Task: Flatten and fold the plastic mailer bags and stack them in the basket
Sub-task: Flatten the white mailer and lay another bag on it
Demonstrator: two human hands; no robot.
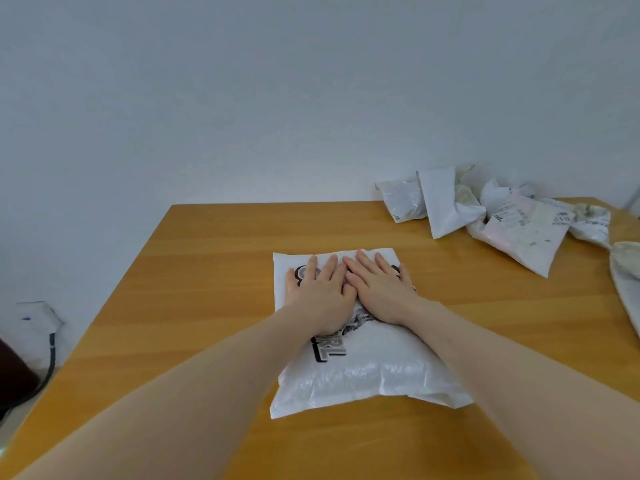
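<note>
A white plastic mailer bag with black printed lettering lies flat on the wooden table, in the middle. My left hand and my right hand press side by side on its far half, palms down, fingers straight. Part of the print is hidden under them. The bag's near end looks wrinkled and slightly puffed. No basket is in view.
A heap of crumpled white mailer bags sits at the table's far right corner, some with shipping labels. Another pale bag pokes in at the right edge. A white box with a dark cable stands left of the table, below it.
</note>
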